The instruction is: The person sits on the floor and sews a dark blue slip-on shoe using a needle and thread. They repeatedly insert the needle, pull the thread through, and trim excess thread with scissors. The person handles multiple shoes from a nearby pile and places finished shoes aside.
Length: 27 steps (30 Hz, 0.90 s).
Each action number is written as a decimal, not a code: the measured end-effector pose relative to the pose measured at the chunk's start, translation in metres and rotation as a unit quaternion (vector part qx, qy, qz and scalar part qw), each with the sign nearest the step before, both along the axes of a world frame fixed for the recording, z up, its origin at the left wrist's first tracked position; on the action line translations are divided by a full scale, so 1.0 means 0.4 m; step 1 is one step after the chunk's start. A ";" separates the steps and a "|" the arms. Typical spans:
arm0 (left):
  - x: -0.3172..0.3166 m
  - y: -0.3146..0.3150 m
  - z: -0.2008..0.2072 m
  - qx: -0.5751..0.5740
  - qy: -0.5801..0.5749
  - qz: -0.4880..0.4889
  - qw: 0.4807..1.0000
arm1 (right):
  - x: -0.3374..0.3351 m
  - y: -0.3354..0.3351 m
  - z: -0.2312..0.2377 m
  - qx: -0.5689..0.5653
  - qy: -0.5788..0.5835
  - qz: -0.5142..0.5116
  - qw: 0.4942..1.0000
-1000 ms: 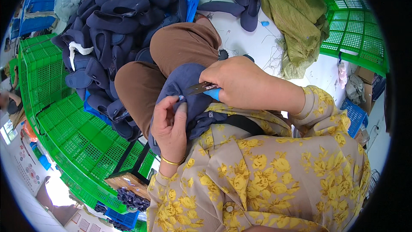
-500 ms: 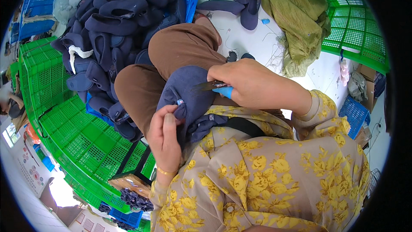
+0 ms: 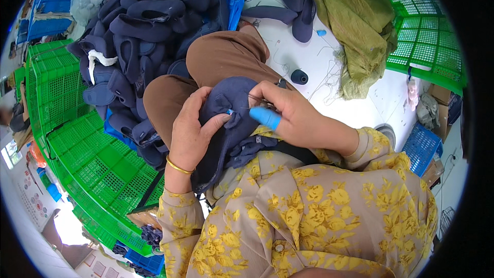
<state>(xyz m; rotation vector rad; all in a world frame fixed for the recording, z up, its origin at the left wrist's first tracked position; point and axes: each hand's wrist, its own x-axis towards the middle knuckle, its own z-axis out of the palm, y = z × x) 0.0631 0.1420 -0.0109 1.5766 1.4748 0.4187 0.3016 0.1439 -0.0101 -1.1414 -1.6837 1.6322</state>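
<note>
A navy fabric slip-on shoe [image 3: 226,88] lies over my lap, a small blue-and-white tag [image 3: 230,111] on its edge. My left hand [image 3: 193,123] grips the shoe from the left, thumb pressed beside the tag. On the other side, my right hand [image 3: 290,116] is closed in a pinch at the shoe, a blue cover [image 3: 265,117] over one finger. A thin needle [image 3: 245,107] seems to stick out from the pinch toward the tag. Dark metal of the snips [image 3: 281,83] shows at the back of the right hand, mostly hidden.
A big heap of navy shoes [image 3: 149,25] rises beyond my knees at left, beside green plastic crates [image 3: 92,159]. A few loose shoes [image 3: 303,18] and a dark thread spool [image 3: 299,76] are on the white floor. Olive cloth [image 3: 355,25] hangs by another green crate [image 3: 424,36].
My left hand has moved up and taken a fuller grip on the shoe. The snips' blades no longer point at the shoe; my right fingers now pinch close to the tag.
</note>
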 end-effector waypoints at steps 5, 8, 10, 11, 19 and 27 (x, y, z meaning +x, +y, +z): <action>-0.018 -0.043 -0.002 0.026 -0.103 0.104 0.989 | -0.051 -0.007 0.014 0.201 -0.140 0.089 0.966; -0.044 -0.027 0.019 0.099 -0.016 0.009 0.995 | -0.069 -0.009 -0.006 0.222 -0.133 0.056 0.964; -0.043 -0.015 0.014 0.116 -0.033 -0.006 0.993 | -0.064 -0.004 -0.001 0.184 -0.102 0.018 0.978; -0.044 -0.008 0.015 0.115 -0.041 -0.012 0.992 | -0.067 -0.005 -0.008 0.170 -0.091 -0.005 0.981; 0.011 0.046 -0.039 0.128 -0.066 0.013 0.989 | -0.017 -0.033 -0.082 0.299 -0.130 0.028 0.945; -0.059 -0.033 0.000 -0.046 -0.100 0.021 0.994 | -0.013 -0.016 -0.060 0.229 -0.117 0.040 0.966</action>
